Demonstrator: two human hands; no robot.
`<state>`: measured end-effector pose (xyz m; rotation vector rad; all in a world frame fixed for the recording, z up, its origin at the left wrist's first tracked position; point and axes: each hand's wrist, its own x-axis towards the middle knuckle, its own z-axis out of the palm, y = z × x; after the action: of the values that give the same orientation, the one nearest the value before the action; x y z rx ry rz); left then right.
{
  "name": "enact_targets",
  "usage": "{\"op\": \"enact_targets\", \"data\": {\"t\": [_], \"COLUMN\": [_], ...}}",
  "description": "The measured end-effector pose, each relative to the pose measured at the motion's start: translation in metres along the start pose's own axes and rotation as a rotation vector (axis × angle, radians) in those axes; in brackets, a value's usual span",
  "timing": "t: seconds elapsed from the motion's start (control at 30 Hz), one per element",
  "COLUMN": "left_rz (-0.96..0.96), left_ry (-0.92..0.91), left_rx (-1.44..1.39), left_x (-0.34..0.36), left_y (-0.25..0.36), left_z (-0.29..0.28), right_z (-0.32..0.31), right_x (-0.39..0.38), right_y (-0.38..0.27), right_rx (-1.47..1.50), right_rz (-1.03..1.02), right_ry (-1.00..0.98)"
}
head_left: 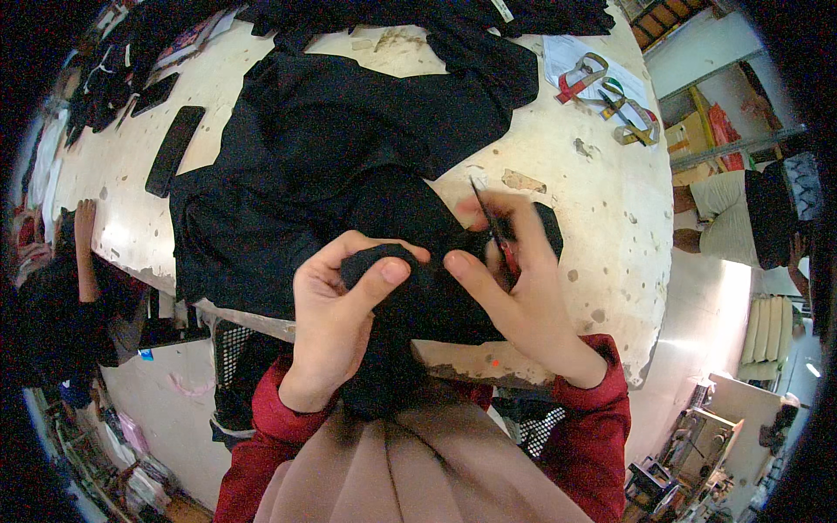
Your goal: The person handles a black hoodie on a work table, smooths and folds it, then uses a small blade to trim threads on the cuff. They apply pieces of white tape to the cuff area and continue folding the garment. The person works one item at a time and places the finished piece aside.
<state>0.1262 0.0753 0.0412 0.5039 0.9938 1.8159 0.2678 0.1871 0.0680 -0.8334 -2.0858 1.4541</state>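
Observation:
A large piece of black cloth (323, 131) lies spread over the pale table and hangs down over its near edge. My left hand (333, 318) is closed on a bunched fold of it, thumb on top and fingers curled underneath. Just to the right, my right hand (536, 301) has its thumb at the same cloth. In its curled fingers sits a small pair of scissors (507, 253) with red on the handle, the dark blade pointing up and away. The tips of the right fingers are blurred and partly hidden.
A tape measure (582, 78) lies on white paper (562, 54) at the far right of the worn table (610, 261). A dark flat oblong object (174, 152) is at left. More black cloth (418, 13) lies at the back. People stand at left (65, 288) and right (767, 213).

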Motion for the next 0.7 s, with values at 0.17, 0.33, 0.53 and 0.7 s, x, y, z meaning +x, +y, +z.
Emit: {"op": "enact_targets", "data": {"t": [0.17, 0.33, 0.53, 0.7], "left_rz": [0.041, 0.085, 0.120, 0.062], "left_ry": [0.068, 0.030, 0.019, 0.048], "left_rx": [-0.036, 0.006, 0.070, 0.126], "left_x": [-0.005, -0.008, -0.008, -0.010], "left_y": [0.004, 0.003, 0.003, 0.005], "left_z": [0.002, 0.006, 0.006, 0.007], "right_z": [-0.006, -0.001, 0.000, 0.000], "right_x": [-0.007, -0.011, -0.012, -0.019], "right_y": [-0.014, -0.015, -0.009, -0.016], "right_rx": [-0.371, -0.472, -0.497, -0.543], "right_rz": [-0.304, -0.390, -0.446, -0.411], "right_ry": [-0.058, 0.044, 0.097, 0.071]}}
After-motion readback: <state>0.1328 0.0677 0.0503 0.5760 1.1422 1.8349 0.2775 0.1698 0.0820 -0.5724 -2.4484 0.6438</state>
